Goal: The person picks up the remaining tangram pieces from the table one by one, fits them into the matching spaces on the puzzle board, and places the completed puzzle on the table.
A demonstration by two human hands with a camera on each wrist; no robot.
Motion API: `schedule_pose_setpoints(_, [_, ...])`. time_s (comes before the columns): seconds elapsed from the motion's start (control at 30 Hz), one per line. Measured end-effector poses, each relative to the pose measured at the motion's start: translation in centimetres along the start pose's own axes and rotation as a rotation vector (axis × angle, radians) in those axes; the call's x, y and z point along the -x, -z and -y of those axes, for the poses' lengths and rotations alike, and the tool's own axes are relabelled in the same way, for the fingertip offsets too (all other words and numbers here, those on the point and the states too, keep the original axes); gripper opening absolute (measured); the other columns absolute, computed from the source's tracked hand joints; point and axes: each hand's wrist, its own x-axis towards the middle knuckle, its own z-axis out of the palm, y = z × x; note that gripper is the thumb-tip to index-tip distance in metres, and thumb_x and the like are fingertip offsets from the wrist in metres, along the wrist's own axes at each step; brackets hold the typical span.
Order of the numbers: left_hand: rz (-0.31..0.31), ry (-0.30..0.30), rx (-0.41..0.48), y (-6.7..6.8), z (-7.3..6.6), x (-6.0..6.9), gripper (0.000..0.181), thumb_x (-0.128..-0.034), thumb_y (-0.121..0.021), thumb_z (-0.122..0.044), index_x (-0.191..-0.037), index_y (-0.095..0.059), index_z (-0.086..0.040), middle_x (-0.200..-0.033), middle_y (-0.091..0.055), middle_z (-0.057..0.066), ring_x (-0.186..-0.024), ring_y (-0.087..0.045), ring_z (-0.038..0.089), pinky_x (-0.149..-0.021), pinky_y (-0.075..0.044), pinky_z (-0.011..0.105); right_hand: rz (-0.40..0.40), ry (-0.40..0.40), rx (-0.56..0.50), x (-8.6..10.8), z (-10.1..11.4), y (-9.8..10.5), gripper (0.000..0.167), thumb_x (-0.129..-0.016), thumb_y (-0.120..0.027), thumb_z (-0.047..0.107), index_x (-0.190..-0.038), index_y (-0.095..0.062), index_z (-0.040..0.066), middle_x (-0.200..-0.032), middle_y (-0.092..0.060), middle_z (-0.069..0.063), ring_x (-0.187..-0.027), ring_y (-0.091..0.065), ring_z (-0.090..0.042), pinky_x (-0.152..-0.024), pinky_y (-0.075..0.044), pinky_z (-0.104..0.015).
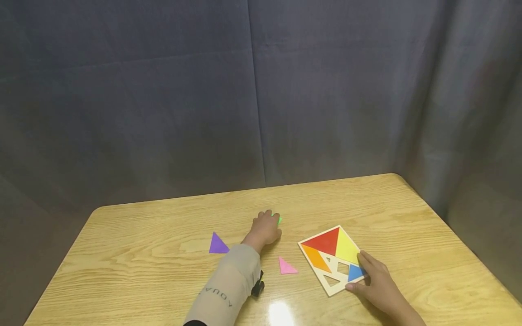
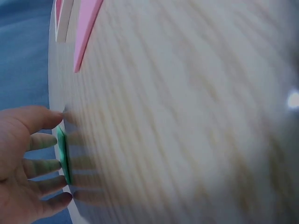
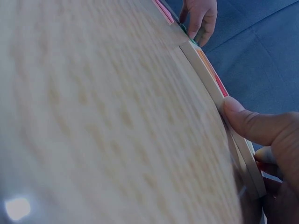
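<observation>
My left hand point(image 1: 267, 228) reaches over a green tangram piece point(image 1: 280, 220) at the table's far middle. In the left wrist view its fingers are spread, their tips at the green piece point(image 2: 63, 156) and the thumb apart from it. My right hand point(image 1: 377, 280) holds the near right corner of a wooden tangram board point(image 1: 333, 267), thumb on its edge point(image 3: 210, 79). The board holds a red triangle point(image 1: 324, 242), a yellow triangle point(image 1: 345, 248), an orange parallelogram point(image 1: 316, 259) and a blue piece point(image 1: 355, 272), partly near the fingers. Several cut-outs in it are unfilled.
A pink triangle point(image 1: 287, 266) lies between the left arm and the board. Left of the left forearm lies a purple triangle point(image 1: 218, 244). The wooden table point(image 1: 142, 271) ends at a dark curtain point(image 1: 183, 113). A black wrist device point(image 1: 258, 286) sits by the left sleeve.
</observation>
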Motion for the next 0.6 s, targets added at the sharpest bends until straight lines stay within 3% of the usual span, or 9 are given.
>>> schedule_pose_setpoints(0.2, [-0.027, 0.012, 0.001, 0.2, 0.0, -0.5, 0.041, -0.084, -0.051, -0.018, -0.123, -0.044, -0.008, -0.123, -0.039, 0.011, -0.107, -0.037, 0.028, -0.086, -0.033, 0.042, -0.021, 0.011, 0.007, -0.2, -0.1, 0.0, 0.09, -0.064, -0.069, 0.042, -0.123, -0.033, -0.015, -0.128, -0.027, -0.031, -0.112, -0.023, -0.047, -0.086, -0.022, -0.06])
schedule_pose_setpoints(0.4, [-0.07, 0.022, -0.052, 0.0, 0.6, -0.7, 0.034, -0.0859, -0.051, -0.016, -0.119, -0.048, -0.011, -0.118, -0.043, 0.007, -0.1, -0.04, 0.023, -0.079, -0.038, 0.032, -0.022, 0.016, 0.004, -0.5, 0.1, -0.2, 0.09, -0.064, -0.069, 0.042, -0.124, -0.033, -0.014, -0.128, -0.027, -0.03, -0.112, -0.023, -0.046, -0.087, -0.022, -0.059])
schedule_pose_setpoints(0.6, [-0.094, 0.053, 0.088, 0.2, 0.9, -0.7, 0.031, -0.0819, -0.057, -0.013, -0.112, -0.052, -0.008, -0.111, -0.043, 0.01, -0.094, -0.039, 0.023, -0.073, -0.04, 0.03, -0.025, 0.017, 0.0, -0.7, 0.4, -0.2, 0.089, -0.064, -0.07, 0.041, -0.124, -0.033, -0.014, -0.128, -0.027, -0.03, -0.113, -0.023, -0.046, -0.088, -0.022, -0.058])
